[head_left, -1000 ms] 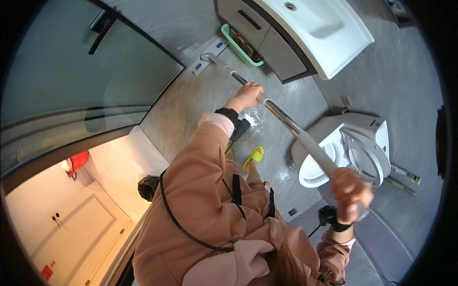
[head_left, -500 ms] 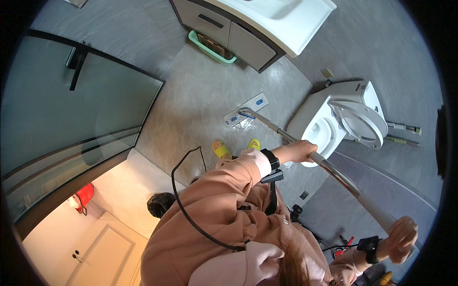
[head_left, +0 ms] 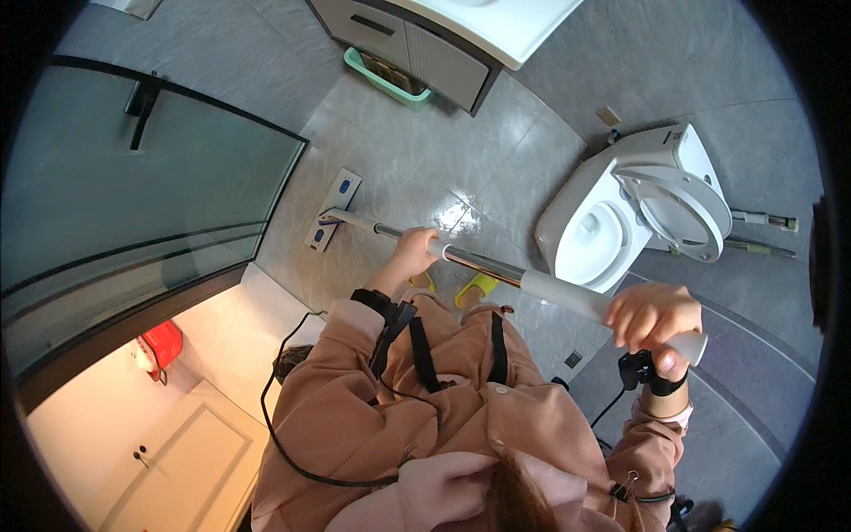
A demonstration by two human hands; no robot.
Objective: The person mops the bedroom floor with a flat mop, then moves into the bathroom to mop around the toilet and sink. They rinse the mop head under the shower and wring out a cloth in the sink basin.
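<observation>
A flat mop (head_left: 486, 264) slants across the floor in front of me, gripped in both hands. My left hand (head_left: 413, 252) is wrapped round the metal pole partway down. Around the white handle at the upper end closes my right hand (head_left: 654, 316), its thumb near the tip. The mop's white rectangular head (head_left: 334, 210), with blue patches, lies on the grey tiles to the left, close to the glass door. Yellow slippers (head_left: 476, 288) on my feet show below the pole.
On the right stands a white toilet (head_left: 592, 232) with its lid raised, long poles (head_left: 764, 221) beside it. Ahead, a green basin (head_left: 387, 82) sits under the grey vanity cabinet (head_left: 448, 64). A frosted glass door (head_left: 151, 186) is at the left. A floor drain (head_left: 573, 359) lies right of my legs.
The mop head has slid left, from the middle of the floor toward the glass door. Both hands have moved left with the pole, and my right hand has come forward.
</observation>
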